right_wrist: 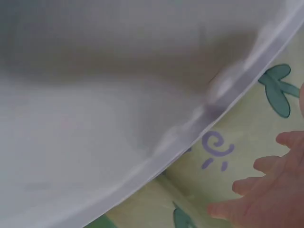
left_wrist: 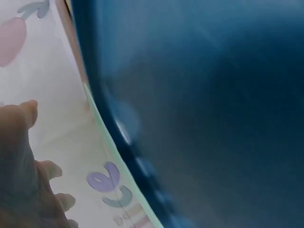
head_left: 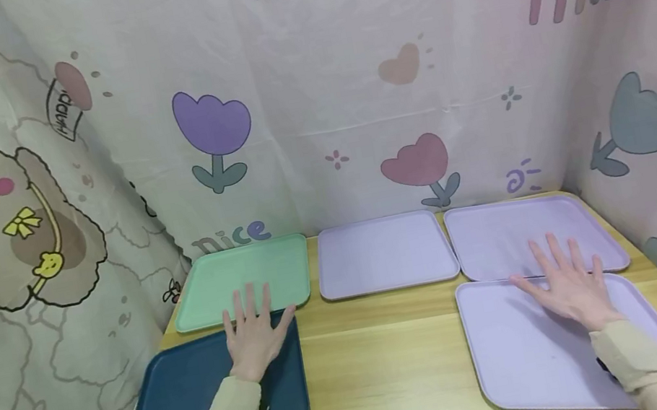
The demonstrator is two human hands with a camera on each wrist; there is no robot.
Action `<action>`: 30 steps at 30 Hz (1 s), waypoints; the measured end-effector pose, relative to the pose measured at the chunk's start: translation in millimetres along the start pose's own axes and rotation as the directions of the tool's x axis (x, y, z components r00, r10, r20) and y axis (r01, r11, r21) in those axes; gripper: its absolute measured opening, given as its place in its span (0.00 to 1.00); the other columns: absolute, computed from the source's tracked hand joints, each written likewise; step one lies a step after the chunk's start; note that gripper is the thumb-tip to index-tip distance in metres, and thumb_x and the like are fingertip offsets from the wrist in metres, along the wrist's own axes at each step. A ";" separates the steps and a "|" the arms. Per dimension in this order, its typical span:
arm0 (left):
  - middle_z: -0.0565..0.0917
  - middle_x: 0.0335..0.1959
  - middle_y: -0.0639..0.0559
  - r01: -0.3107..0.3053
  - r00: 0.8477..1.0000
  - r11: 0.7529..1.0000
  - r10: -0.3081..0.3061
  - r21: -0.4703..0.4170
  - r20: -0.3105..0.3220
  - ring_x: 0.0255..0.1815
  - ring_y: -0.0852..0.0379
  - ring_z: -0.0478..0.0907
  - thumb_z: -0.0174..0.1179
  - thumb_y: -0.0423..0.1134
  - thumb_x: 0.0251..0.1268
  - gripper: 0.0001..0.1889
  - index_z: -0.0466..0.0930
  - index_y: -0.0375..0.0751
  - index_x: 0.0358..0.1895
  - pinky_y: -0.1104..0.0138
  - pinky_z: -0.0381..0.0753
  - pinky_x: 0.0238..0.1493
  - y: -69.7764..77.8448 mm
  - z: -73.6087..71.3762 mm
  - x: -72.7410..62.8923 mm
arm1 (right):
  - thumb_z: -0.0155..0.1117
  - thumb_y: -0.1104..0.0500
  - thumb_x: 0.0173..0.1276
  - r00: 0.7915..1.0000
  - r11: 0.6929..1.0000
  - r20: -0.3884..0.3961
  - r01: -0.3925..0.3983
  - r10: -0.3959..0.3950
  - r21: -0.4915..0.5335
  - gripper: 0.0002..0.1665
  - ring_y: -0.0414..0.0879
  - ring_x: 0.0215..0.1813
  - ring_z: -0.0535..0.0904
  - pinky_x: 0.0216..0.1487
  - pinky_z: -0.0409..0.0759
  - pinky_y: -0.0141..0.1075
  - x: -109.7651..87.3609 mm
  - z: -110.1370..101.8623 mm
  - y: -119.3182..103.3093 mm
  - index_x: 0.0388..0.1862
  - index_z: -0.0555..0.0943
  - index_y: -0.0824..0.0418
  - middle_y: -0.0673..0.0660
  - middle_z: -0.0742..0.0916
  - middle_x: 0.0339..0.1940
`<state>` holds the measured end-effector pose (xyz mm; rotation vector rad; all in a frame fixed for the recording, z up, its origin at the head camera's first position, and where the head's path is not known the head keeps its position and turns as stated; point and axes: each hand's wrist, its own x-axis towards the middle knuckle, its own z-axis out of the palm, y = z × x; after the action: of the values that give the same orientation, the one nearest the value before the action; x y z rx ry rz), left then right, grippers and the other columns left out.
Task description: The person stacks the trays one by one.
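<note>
Lilac tray trio (head_left: 385,253), head view only

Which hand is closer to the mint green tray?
Left. The left hand is over the near edge of the mint green tray; the right hand is further right, over the far edge of the front lavender tray.

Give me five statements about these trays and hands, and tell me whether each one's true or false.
1. The left hand and right hand both have their fingers spread. True.
2. The right hand is holding something. False: it holds nothing.
3. The green tray lies behind the blue tray. True.
4. The blue tray is on the person's right. False: it is on the left.
5. Every tray is blue or green. False: there are also three lilac trays.
</note>
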<state>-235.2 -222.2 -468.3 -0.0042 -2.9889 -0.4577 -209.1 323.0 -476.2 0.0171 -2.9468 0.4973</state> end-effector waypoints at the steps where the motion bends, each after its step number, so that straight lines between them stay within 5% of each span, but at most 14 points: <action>1: 0.40 0.85 0.40 -0.003 1.000 1.000 0.003 -0.001 0.001 0.85 0.37 0.32 0.47 0.69 0.72 0.45 0.44 0.51 0.83 0.37 0.29 0.80 4.7 1.3 -0.1 | 0.48 0.26 0.71 1.000 1.000 0.006 -0.005 0.005 0.010 0.56 0.79 0.80 0.36 0.67 0.35 0.81 -0.2 -1.6 2.5 0.84 0.46 0.57 0.73 0.47 0.83; 12: 0.45 0.85 0.44 -0.077 0.997 0.997 0.077 0.022 0.012 0.85 0.38 0.38 0.46 0.69 0.71 0.43 0.50 0.51 0.82 0.38 0.36 0.82 71.8 20.9 -6.5 | 0.49 0.31 0.74 0.999 0.996 0.026 -0.040 0.038 0.086 0.56 0.84 0.77 0.36 0.60 0.39 0.85 -5.3 -16.9 50.1 0.84 0.40 0.60 0.79 0.44 0.80; 17: 0.50 0.84 0.42 -0.167 0.986 0.985 0.167 0.046 0.006 0.84 0.37 0.44 0.46 0.69 0.71 0.43 0.52 0.49 0.81 0.37 0.44 0.81 105.8 33.8 -11.5 | 0.49 0.37 0.76 1.000 0.987 0.011 -0.016 0.014 0.157 0.54 0.83 0.77 0.39 0.63 0.44 0.82 -6.1 -23.1 75.9 0.81 0.43 0.71 0.84 0.48 0.77; 21: 0.53 0.83 0.40 -0.245 0.969 0.968 0.243 0.061 0.038 0.83 0.36 0.48 0.42 0.70 0.73 0.44 0.52 0.46 0.81 0.38 0.50 0.80 130.9 43.5 -15.7 | 0.47 0.41 0.78 0.997 0.943 0.076 -0.033 0.009 0.331 0.53 0.83 0.77 0.35 0.72 0.38 0.77 -7.6 -32.9 91.7 0.80 0.37 0.74 0.85 0.44 0.76; 25: 0.53 0.82 0.38 -0.261 0.958 0.963 0.267 -0.071 0.107 0.83 0.35 0.47 0.44 0.68 0.74 0.43 0.50 0.44 0.81 0.39 0.48 0.81 155.3 48.5 -21.2 | 0.46 0.38 0.78 0.973 0.889 0.211 -0.177 0.093 0.422 0.55 0.85 0.75 0.38 0.69 0.45 0.78 -12.5 -48.7 103.8 0.80 0.28 0.66 0.84 0.40 0.77; 27: 0.54 0.82 0.36 -0.256 0.951 0.954 0.278 -0.159 0.137 0.83 0.35 0.47 0.47 0.66 0.74 0.43 0.51 0.43 0.81 0.39 0.47 0.81 167.8 49.3 -24.2 | 0.47 0.38 0.78 0.961 0.883 0.245 -0.221 0.126 0.414 0.55 0.85 0.73 0.47 0.68 0.65 0.65 -13.8 -54.9 110.2 0.81 0.30 0.66 0.85 0.44 0.77; 29: 0.55 0.81 0.35 -0.248 0.942 0.941 0.290 -0.229 0.168 0.82 0.33 0.50 0.49 0.65 0.73 0.43 0.52 0.41 0.81 0.38 0.51 0.80 180.3 49.2 -28.1 | 0.51 0.39 0.78 0.962 0.880 0.238 -0.228 0.137 0.416 0.54 0.61 0.70 0.68 0.60 0.76 0.42 -16.2 -56.1 118.5 0.82 0.35 0.65 0.77 0.57 0.78; 30: 0.56 0.80 0.34 -0.243 0.938 0.934 0.295 -0.263 0.182 0.81 0.33 0.51 0.50 0.64 0.73 0.43 0.52 0.41 0.80 0.38 0.52 0.79 186.5 50.2 -29.8 | 0.53 0.41 0.77 0.966 0.875 0.223 -0.219 0.132 0.432 0.51 0.46 0.63 0.75 0.52 0.76 0.32 -17.5 -55.9 122.7 0.84 0.39 0.61 0.66 0.69 0.75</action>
<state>-207.5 -28.7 -463.8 -0.5150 -3.0518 -0.8228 -187.9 456.9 -466.6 -0.1627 -2.9455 1.2701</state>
